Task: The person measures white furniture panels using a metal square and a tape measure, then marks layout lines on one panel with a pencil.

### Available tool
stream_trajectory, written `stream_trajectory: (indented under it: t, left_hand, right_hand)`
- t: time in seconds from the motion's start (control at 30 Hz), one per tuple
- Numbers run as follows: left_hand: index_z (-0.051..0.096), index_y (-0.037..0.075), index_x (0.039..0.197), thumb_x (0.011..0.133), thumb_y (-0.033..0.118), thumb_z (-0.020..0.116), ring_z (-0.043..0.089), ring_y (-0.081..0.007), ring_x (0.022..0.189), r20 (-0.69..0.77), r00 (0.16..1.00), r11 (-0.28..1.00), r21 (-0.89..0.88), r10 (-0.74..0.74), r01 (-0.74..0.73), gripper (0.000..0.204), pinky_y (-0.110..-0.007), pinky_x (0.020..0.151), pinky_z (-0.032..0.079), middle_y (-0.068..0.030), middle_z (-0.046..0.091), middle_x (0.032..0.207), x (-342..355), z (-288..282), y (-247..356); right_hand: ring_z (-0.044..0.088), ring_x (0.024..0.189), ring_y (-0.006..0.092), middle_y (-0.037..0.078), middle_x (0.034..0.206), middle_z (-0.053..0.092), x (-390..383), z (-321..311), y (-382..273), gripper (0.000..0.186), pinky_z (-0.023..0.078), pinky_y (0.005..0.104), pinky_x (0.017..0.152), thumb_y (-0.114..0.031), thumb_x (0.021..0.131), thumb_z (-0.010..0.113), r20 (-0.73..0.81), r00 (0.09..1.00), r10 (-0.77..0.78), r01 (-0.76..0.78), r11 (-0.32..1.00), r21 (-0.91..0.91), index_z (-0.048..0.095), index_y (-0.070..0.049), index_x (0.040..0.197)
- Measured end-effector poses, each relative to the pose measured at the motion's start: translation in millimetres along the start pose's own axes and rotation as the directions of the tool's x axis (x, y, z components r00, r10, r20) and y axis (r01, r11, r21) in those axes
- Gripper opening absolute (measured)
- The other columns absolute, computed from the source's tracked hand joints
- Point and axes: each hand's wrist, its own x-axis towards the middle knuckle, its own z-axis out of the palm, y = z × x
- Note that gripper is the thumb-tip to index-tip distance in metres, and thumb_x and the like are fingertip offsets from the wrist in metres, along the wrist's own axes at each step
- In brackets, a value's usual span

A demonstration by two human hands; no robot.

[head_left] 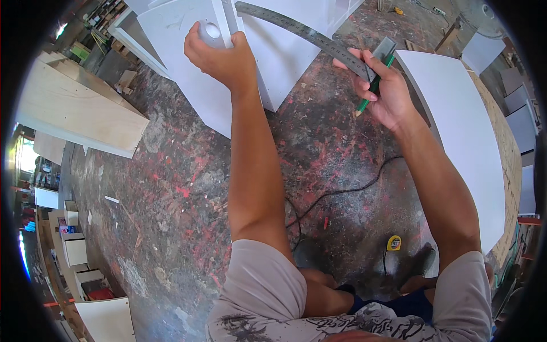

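Overhead, in the head view, the left hand (219, 57) at 11 o'clock is closed around a small grey cylindrical object (211, 33) and rests against the edge of a white cabinet panel (188, 74). At 1 o'clock the right hand (383, 91) is closed on a long steel ruler (302, 31), which arcs toward 12 o'clock over the panel, and also clamps a green pencil (371, 91). Below, a black cable (342, 191) crosses the paint-spattered floor (171, 188), a yellow tape measure (394, 243) lies at 5 o'clock, and a white board (467, 142) lies at 3 o'clock.
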Motion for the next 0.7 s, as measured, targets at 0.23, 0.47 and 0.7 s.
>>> stream_trajectory:
  t: [0.23,0.47,0.7]
  left_hand:
    - [0.049,-0.003,0.138,0.074,0.004,0.066,0.050,-0.0393,0.128,-0.003,1.000,1.000,-0.005,-0.013,0.013,0.066,-0.049,0.112,0.040,-0.0202,0.048,0.133,-1.1,0.6,0.1]
    - [0.048,-0.003,0.138,0.073,0.005,0.067,0.050,-0.0393,0.127,0.003,1.000,1.000,-0.003,0.005,-0.005,0.068,-0.049,0.112,0.040,-0.0206,0.048,0.133,-1.6,3.1,-5.3]
    - [0.047,0.000,0.138,0.073,0.005,0.067,0.047,-0.0390,0.129,0.015,1.000,1.000,0.002,0.000,0.000,0.069,-0.051,0.108,0.042,-0.0194,0.047,0.135,-3.9,9.9,-10.6]
  right_hand:
    - [0.046,0.068,0.0080,0.022,0.124,0.071,3.8,-7.4,-4.0,0.041,0.036,0.0195,0.051,-0.026,0.112,0.046,0.031,1.000,-0.003,0.004,1.000,-0.016,0.053,0.006,0.137]
    - [0.046,0.068,0.0061,0.021,0.125,0.071,4.7,-5.5,-11.0,0.043,0.036,0.0194,0.052,-0.028,0.111,0.047,0.070,0.996,-0.046,0.049,0.998,-0.047,0.054,0.006,0.136]
    - [0.046,0.068,0.0062,0.020,0.123,0.072,-0.3,2.4,-11.0,0.045,0.036,0.0195,0.052,-0.029,0.111,0.048,0.065,0.996,-0.061,0.066,0.995,-0.077,0.055,0.007,0.136]
